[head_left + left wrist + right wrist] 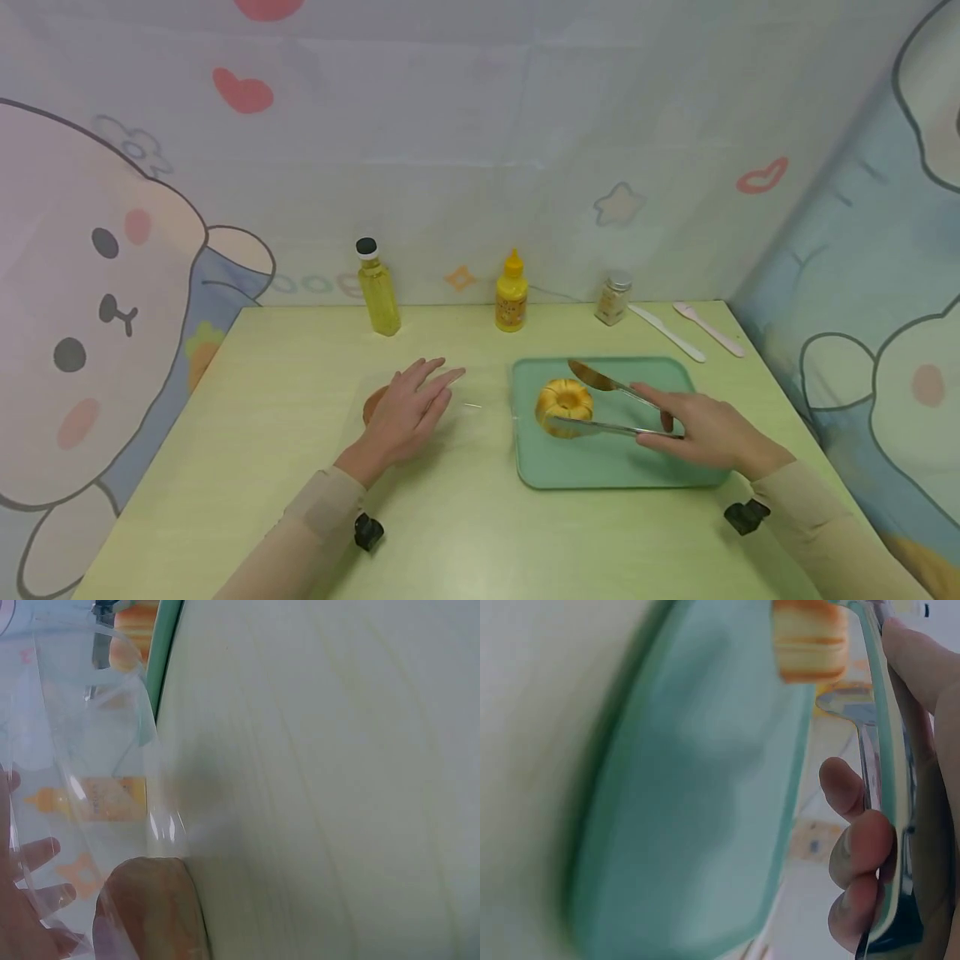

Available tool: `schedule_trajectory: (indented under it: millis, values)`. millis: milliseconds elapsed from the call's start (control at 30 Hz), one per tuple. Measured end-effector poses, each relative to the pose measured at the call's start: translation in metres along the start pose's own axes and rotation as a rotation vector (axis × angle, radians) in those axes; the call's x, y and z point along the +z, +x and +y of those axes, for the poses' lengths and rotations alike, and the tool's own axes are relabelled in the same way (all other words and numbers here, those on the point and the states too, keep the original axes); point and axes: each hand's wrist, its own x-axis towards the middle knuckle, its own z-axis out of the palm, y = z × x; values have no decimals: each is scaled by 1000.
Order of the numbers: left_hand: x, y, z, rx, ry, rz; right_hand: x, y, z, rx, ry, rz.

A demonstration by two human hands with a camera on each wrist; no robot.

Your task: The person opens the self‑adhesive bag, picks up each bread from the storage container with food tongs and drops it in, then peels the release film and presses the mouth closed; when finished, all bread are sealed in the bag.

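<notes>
My right hand grips metal tongs with the thumb on one arm and fingers on the other. The tongs' arms are spread; one tip overlaps the front of a golden, ring-shaped bun, the other is behind it. The bun sits at the left of a green tray. My left hand, fingers extended, is over a brown, rounded bread-like piece, mostly hidden by the hand in the head view. Clear plastic lies about that piece and before the left fingers; whether they touch it I cannot tell.
Along the back edge stand an oil bottle, a yellow squeeze bottle and a shaker jar. A white plastic knife and a pinkish fork lie at the back right. A printed cloth hangs behind the table.
</notes>
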Motion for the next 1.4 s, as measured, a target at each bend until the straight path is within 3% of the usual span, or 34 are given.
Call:
schedule_trajectory:
  millis: [267, 567, 1400]
  values:
    - [0, 1, 1, -13, 0, -16, 12, -7, 12, 15, 0, -30]
    - [0, 1, 5, -19, -2, -20, 15, -10, 10, -29, -2, -9]
    - [-1, 2, 9, -34, 6, -33, -3, -5, -10, -196, -114, 201]
